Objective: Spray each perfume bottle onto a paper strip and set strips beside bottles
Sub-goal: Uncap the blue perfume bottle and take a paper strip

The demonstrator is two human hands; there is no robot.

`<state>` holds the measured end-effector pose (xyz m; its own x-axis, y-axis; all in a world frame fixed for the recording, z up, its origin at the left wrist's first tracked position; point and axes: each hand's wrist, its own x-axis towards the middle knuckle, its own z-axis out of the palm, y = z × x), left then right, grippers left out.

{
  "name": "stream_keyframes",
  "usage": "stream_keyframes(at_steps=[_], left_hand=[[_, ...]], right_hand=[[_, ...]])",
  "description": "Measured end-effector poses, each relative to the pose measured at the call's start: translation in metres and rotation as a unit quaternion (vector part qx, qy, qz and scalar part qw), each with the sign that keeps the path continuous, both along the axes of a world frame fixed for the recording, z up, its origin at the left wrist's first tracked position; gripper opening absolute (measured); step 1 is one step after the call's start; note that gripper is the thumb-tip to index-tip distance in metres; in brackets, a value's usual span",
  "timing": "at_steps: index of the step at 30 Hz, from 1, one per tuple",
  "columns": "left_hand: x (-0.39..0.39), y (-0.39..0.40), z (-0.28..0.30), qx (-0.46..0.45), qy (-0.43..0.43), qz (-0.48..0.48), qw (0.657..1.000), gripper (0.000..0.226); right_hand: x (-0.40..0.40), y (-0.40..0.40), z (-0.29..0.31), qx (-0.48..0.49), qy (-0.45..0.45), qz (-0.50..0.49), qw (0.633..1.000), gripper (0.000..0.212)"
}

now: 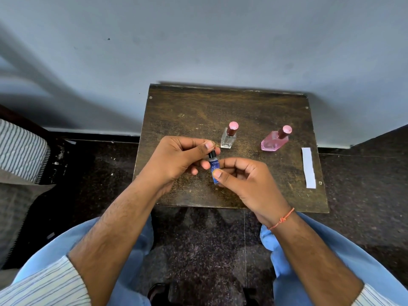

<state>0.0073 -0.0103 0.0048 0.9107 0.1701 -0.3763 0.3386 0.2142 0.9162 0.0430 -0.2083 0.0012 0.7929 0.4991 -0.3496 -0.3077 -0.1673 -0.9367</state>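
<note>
A small blue perfume bottle (214,165) with a black spray top is held above the middle of the small wooden table (181,111). My right hand (242,184) pinches its lower body between thumb and fingers. My left hand (178,157) is curled at the bottle's top, thumb and forefinger pinched together just above the black nozzle; what they hold I cannot tell. A clear glass bottle (228,136) with a pink cap stands behind. A pink bottle (274,140) with a pink cap stands to its right. A white paper strip (308,167) lies near the table's right edge.
The table stands against a pale wall (198,40) on a dark speckled floor (99,173). My knees in blue trousers (309,250) sit close to the table's near edge. Striped fabric (19,149) lies at the far left.
</note>
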Motion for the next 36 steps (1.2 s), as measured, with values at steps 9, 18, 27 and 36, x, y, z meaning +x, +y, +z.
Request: stream_keyframes(at_steps=[9, 18, 27, 36], left_hand=[[0.007, 0.032, 0.011, 0.11, -0.027, 0.074, 0.991, 0.018], [0.01, 0.036, -0.008, 0.386, -0.055, 0.04, 0.92, 0.021], [0.029, 0.046, -0.015, 0.455, 0.006, -0.017, 0.89, 0.024], [0.035, 0.048, -0.017, 0.489, 0.031, -0.037, 0.871, 0.018]], right_hand=[[-0.01, -0.005, -0.013, -0.053, -0.059, 0.012, 0.997, 0.025], [-0.002, -0.019, -0.022, -0.069, -0.106, 0.027, 0.992, 0.027], [0.009, -0.045, -0.022, -0.14, -0.202, 0.028, 0.969, 0.027], [0.011, -0.052, -0.023, -0.173, -0.236, 0.049, 0.955, 0.028]])
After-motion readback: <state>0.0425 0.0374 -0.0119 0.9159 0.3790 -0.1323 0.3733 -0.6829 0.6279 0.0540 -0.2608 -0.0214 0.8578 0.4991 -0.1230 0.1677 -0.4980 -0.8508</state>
